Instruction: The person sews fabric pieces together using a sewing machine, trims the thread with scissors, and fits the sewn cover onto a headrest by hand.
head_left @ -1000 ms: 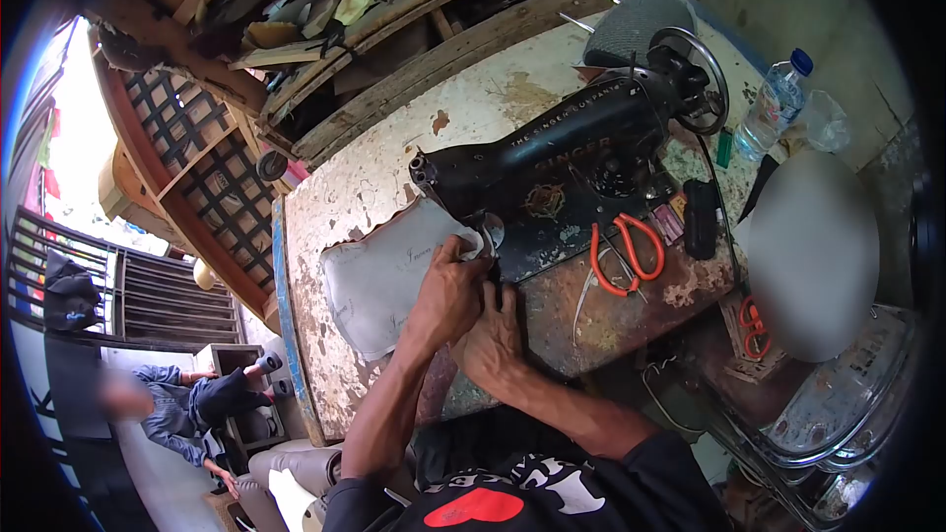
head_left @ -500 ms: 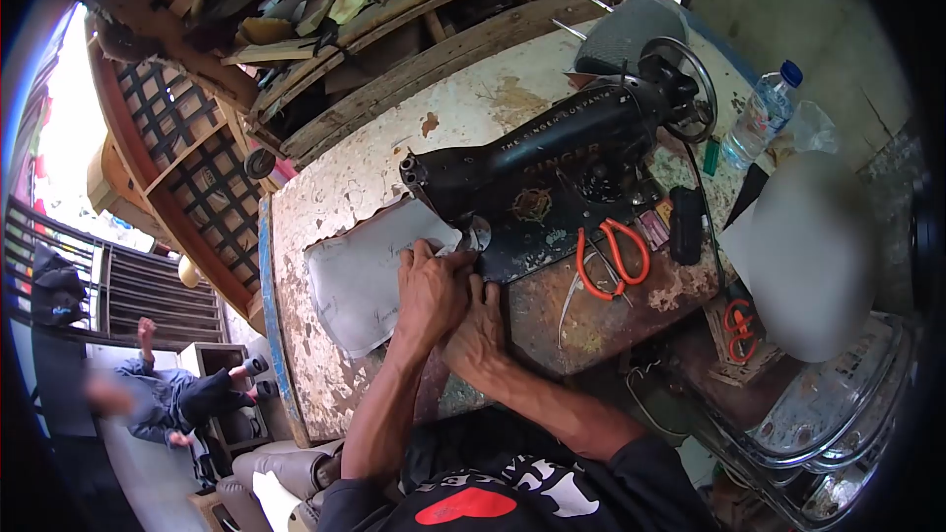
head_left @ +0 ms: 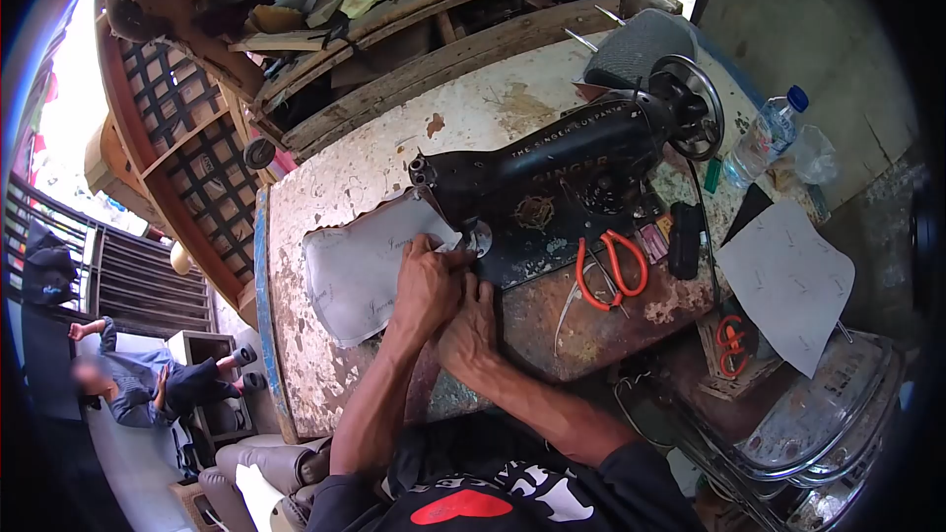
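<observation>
A light grey printed material piece [head_left: 350, 276] with a curved outline lies on the worn table, its right end by the needle area of a black Singer sewing machine [head_left: 552, 177]. My left hand [head_left: 427, 286] is closed on the right part of this piece, fingers bent close to the machine's needle end. Against it, my right hand [head_left: 470, 323] grips the piece's near edge, its fingertips partly hidden. The needle and presser foot cannot be made out clearly. Orange-handled scissors [head_left: 613, 276] rest right of my hands on the machine's front edge.
A black case [head_left: 686, 240], a water bottle [head_left: 764, 138] and another grey printed piece [head_left: 788, 276] are to the right. Smaller orange-handled scissors [head_left: 731, 345] lie below. Wooden shelves [head_left: 434, 44] hold scraps behind the table [head_left: 305, 374]. A person [head_left: 148, 384] sits at far left.
My view has shifted slightly. Both hands keep nearly the same place on the grey printed piece, which has turned slightly. The person at far left has moved their arms.
</observation>
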`<state>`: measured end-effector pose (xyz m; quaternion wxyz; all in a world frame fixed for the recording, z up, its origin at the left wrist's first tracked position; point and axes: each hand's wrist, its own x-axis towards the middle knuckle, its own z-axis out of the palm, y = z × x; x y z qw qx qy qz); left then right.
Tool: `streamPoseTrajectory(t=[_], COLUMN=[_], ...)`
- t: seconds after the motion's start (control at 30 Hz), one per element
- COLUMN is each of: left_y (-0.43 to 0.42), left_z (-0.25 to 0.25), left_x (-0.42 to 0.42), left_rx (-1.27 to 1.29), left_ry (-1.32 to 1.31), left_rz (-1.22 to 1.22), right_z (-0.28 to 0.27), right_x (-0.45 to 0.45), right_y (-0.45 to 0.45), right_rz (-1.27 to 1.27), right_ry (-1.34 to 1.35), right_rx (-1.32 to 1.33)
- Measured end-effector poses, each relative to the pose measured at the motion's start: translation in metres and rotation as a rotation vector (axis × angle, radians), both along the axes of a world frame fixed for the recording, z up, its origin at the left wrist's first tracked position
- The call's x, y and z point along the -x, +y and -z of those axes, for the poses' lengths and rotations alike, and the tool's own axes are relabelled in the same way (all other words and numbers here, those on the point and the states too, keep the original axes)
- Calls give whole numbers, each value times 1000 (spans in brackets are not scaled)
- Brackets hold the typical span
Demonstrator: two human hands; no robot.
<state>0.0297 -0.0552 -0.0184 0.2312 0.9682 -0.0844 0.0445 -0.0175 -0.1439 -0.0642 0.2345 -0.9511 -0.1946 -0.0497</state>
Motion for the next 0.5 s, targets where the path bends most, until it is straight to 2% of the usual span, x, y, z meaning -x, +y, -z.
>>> streamPoseTrajectory(t=[0.13, 0.4, 0.5], left_y=[4, -1, -1], left_z=[5, -7, -1], left_x=[-4, -2, -3], left_rx=[-76, -3, 49], left_ry=[-45, 38, -25], left_rz=[14, -27, -15], right_z=[2, 11, 14], right_x=[-2, -2, -4], right_y=[0, 3, 4], right_rz=[2, 15, 37], right_ry=[-30, -27, 13], right_rx=[-55, -87, -95])
